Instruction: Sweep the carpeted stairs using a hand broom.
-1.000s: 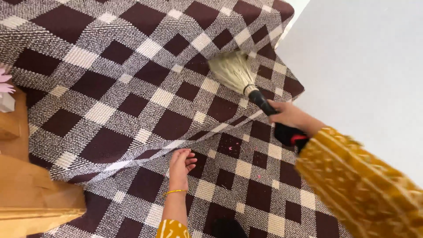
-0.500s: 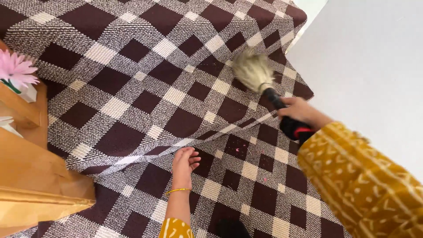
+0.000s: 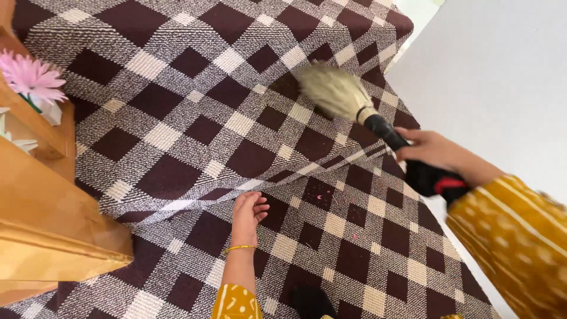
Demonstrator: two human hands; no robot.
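Since the earlier frame, the right hand [image 3: 426, 147] has drawn back toward the right edge of the view, and the hand broom [image 3: 366, 115] has shifted with it, its pale straw head now lying a little further left and blurred by motion over the folded layer of cloth. More of the wooden furniture [image 3: 53, 224] on the left has come into view, and the pink flower [image 3: 32, 77] now shows fully at the upper left.

The broom has a fan of straw-coloured bristles bound at the neck by a light band, then a black handle that thickens toward a bulky black end with a red mark. The right hand is closed around that handle just behind the bristles, with a mustard patterned sleeve [image 3: 514, 236] behind it. The bristles touch the checked cloth [image 3: 177, 118] near its far right corner, beside the plain white wall [image 3: 496, 71].

The left hand [image 3: 247, 212] rests on the lower layer of cloth, palm down, fingers loosely curled and holding nothing, just at the edge of the raised fold; a thin gold bangle [image 3: 239, 249] circles the wrist. The cloth is woven in dark maroon and cream squares with speckled bands, and small pink specks lie on a dark square near the fold.

Beside the flower stands a small white box-shaped holder [image 3: 50, 112], partly hidden.
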